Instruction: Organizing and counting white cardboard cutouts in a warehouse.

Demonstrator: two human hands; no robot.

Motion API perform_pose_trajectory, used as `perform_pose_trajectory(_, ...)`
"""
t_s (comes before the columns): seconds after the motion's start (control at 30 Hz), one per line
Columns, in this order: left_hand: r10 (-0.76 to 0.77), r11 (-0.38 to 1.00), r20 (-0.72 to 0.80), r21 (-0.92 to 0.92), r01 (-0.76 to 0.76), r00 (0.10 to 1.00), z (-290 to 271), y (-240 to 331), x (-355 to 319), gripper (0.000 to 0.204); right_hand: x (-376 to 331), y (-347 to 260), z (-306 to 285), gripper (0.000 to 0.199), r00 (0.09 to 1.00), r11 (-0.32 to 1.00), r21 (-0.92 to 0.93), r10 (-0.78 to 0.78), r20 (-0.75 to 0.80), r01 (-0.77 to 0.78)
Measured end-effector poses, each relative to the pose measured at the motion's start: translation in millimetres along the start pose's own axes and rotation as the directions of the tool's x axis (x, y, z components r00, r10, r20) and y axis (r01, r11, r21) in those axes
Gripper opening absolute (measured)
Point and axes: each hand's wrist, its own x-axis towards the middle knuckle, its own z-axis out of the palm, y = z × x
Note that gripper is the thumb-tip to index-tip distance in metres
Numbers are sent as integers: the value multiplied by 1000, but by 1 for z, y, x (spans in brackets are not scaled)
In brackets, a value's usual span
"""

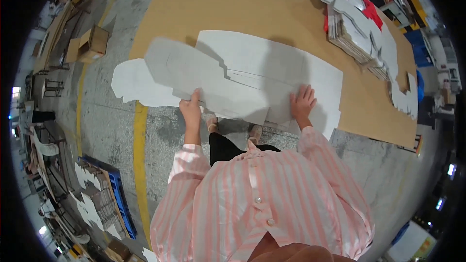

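My left hand (191, 115) is closed on the near edge of a greyish cardboard sheet (187, 70), its thumb on top. That sheet is cut to an irregular outline with a stepped edge. Its left end looks raised over a larger white cardboard sheet (242, 46), which lies on a tan table (233, 0). A white rounded part (136, 82) of cardboard sticks out to the left past the table edge. My right hand (303, 104) lies flat on the cardboard at the right with its fingers stretched out. Whether it touches the upper or lower sheet, I cannot tell.
Stacked cut cardboard pieces (349, 31) with a red cloth (372, 13) lie at the table's right. An open carton (92, 43) stands on the floor at far left. More cardboard stacks sit beside a blue pallet (121, 204). A yellow line (140, 155) crosses the floor.
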Motion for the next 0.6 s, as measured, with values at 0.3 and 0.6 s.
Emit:
perform_pose_trajectory(0.3, 575, 75, 818, -24, -997, 24, 174, 134, -184, 35, -2, 166, 121, 63, 974, 950, 291, -166, 156, 115)
perform_pose_trajectory(0.6, 479, 593, 751, 106, -798, 455, 106, 115, -117, 45, -26, 32, 15, 65, 996, 994, 101, -57, 65, 51)
